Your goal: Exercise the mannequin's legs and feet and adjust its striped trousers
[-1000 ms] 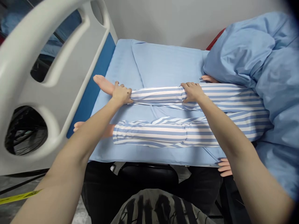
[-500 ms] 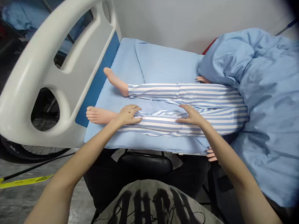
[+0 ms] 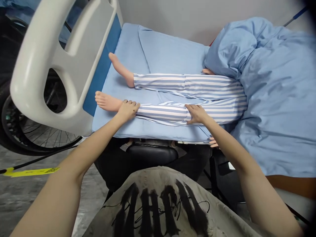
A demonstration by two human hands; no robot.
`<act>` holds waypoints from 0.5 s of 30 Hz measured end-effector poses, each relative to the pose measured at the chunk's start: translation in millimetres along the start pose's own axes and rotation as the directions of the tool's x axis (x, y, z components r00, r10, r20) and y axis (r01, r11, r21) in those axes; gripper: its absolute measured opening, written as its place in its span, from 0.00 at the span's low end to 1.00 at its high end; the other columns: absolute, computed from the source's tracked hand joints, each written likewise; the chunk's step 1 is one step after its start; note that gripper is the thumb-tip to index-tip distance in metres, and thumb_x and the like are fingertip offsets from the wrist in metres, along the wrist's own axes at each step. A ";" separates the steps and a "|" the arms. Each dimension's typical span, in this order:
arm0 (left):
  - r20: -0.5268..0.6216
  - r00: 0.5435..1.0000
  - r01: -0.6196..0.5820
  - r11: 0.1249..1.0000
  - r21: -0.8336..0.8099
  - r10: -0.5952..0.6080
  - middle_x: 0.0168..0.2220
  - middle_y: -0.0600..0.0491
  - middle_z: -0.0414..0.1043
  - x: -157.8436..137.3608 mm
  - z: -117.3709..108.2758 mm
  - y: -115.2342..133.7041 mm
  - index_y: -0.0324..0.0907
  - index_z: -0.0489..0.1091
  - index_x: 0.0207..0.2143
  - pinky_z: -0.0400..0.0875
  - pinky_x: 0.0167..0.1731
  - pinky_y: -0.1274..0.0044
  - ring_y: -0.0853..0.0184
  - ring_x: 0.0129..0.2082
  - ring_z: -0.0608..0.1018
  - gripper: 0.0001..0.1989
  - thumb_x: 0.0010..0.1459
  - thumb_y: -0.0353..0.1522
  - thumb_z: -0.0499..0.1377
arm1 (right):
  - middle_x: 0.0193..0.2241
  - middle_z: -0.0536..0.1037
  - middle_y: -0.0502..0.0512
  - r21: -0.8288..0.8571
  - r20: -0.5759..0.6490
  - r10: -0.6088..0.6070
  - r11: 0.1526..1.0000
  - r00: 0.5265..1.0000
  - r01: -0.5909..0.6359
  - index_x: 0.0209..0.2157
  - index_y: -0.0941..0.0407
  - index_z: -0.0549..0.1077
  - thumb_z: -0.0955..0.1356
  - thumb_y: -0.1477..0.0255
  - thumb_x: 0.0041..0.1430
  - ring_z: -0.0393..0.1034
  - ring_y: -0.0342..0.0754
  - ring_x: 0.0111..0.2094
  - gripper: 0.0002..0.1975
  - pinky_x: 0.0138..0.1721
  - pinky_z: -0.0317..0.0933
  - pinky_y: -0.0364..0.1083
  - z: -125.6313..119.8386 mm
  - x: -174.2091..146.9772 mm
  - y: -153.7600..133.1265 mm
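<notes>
A manikin in blue-and-white striped trousers (image 3: 217, 87) lies on the bed, its legs stretched out and its feet bare. My left hand (image 3: 128, 109) is closed over the ankle of the nearer leg (image 3: 160, 112), right beside the bare foot (image 3: 107, 101). Around the knee of that same leg curves my right hand (image 3: 197, 114), thumb on the near side and fingers on the far side. The farther leg (image 3: 160, 80) lies apart from both hands, its foot (image 3: 122, 70) pointing up and outward.
A white bed end board (image 3: 84, 56) stands at the left, with a wheelchair wheel (image 3: 37, 131) beyond it. A bunched blue quilt (image 3: 278, 89) covers the manikin's upper part. A black chair seat (image 3: 151, 155) is between me and the bed. Yellow tape (image 3: 32, 171) hangs at lower left.
My left hand has moved from above the shin to the ankle and closed on it. My right hand has settled around the knee. The view has shifted, with the bed now higher in it.
</notes>
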State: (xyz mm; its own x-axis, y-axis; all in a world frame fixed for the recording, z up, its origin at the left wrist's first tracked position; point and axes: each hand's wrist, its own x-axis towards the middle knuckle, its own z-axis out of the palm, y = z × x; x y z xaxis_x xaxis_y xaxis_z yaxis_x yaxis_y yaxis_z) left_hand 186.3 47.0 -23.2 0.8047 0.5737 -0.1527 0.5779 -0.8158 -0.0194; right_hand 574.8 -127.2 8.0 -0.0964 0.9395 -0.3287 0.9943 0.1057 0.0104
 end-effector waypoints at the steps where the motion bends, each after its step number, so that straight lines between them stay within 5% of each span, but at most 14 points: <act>1: 0.003 1.000 0.009 1.000 0.006 -0.009 0.47 0.34 0.74 -1.3 -1.6 -0.7 0.34 0.67 0.55 0.59 0.46 0.63 0.48 0.48 0.74 0.26 0.51 0.27 0.56 | 0.63 0.62 0.71 -0.004 0.006 -0.003 1.000 1.000 0.003 0.67 0.59 0.51 0.76 0.56 0.43 0.59 0.68 0.61 0.55 0.61 0.52 0.63 -0.3 -1.4 1.3; 15: 0.032 0.990 0.138 0.990 0.043 -0.139 0.44 0.39 0.77 0.4 -16.8 4.0 0.39 0.72 0.48 0.57 0.46 0.65 0.52 0.45 0.75 0.20 0.51 0.33 0.56 | 0.60 0.66 0.69 -0.003 -0.037 -0.051 0.999 0.998 0.050 0.66 0.57 0.54 0.75 0.59 0.41 0.63 0.67 0.58 0.52 0.57 0.56 0.61 -3.1 -5.8 8.9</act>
State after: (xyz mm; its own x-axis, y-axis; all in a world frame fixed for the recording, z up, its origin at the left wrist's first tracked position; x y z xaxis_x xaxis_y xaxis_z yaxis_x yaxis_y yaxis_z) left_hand 191.2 45.2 -6.8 0.7119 0.6790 -0.1796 0.6767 -0.7315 -0.0831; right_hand 584.0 -130.7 13.0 -0.1482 0.9445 -0.2932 0.9881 0.1539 -0.0034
